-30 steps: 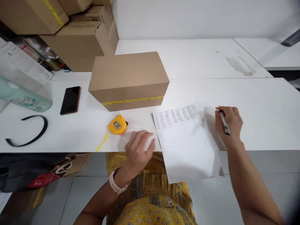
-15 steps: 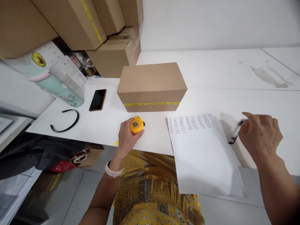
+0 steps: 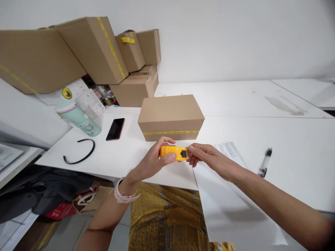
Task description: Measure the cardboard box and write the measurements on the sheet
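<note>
My left hand (image 3: 157,161) is closed around a yellow tape measure (image 3: 173,153), held just above the white table's front edge (image 3: 110,167). My right hand (image 3: 206,158) pinches the black tab at the tape measure's right end. A closed cardboard box (image 3: 171,116) with a yellow tape band stands right behind the hands. A sheet of paper (image 3: 230,195) with columns of small writing lies under my right forearm and hangs over the table edge. A pen (image 3: 265,162) lies loose on the table to the right.
A black phone (image 3: 115,129), a black curved band (image 3: 80,157) and a mint-green bottle (image 3: 78,118) lie at the left. Several cardboard boxes (image 3: 86,52) are stacked at the back left. Bags (image 3: 52,195) sit on the floor below the table.
My left hand lifted the tape measure off the table. My right hand let go of the pen, which now lies on the table, and came across to the tape measure's end. The view tilted up.
</note>
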A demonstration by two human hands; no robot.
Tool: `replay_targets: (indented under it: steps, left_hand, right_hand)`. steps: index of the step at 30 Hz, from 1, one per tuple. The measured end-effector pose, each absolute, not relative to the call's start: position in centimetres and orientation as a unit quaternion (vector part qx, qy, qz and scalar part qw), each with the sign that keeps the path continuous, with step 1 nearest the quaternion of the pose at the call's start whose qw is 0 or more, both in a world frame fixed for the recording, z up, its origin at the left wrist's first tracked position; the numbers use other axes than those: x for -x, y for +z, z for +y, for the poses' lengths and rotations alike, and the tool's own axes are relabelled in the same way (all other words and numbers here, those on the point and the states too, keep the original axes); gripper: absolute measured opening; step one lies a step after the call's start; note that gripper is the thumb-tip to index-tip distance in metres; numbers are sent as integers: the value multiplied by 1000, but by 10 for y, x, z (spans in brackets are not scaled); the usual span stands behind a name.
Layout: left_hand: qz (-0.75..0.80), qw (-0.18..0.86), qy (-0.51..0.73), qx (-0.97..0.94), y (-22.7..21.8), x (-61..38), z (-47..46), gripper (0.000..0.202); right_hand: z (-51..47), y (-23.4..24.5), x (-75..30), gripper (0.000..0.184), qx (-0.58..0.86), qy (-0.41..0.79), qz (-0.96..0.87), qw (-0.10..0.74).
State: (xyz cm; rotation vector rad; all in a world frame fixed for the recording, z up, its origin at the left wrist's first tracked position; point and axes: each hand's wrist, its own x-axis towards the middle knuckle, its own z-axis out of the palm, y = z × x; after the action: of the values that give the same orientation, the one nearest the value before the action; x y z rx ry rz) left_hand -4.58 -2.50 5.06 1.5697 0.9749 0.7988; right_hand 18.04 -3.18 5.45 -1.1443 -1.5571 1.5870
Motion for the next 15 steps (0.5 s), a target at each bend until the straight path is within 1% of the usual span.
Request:
replay_targets:
  steps: [3, 5, 6, 8, 10, 12, 15]
  left_hand:
    - [429, 524, 357, -644, 72, 60, -2, 45]
    - [437, 503, 397, -632, 89, 76, 22, 43]
    - [436, 490, 420, -627, 97, 87, 36, 42]
    - [444, 458, 462, -617, 109, 112, 65, 39]
    - [475, 451, 474, -589, 115, 138, 93, 39]
    - [501, 470, 486, -540, 113, 158, 113, 41]
    - [500, 525, 489, -486, 103, 170, 127, 44]
  right_hand:
    - [-8, 65, -185, 54, 427, 583, -603, 338]
    - [20, 77, -196, 52, 435, 545, -602, 388]
    - [37, 83, -204, 50, 446, 523, -587, 428]
    - [74, 92, -223, 42, 471, 502, -547, 477]
    - [109, 94, -241, 32, 500, 477, -509, 513]
    - [133, 87, -251, 27, 540, 463, -473, 520]
    - [149, 68, -247, 25, 565, 479, -435, 512]
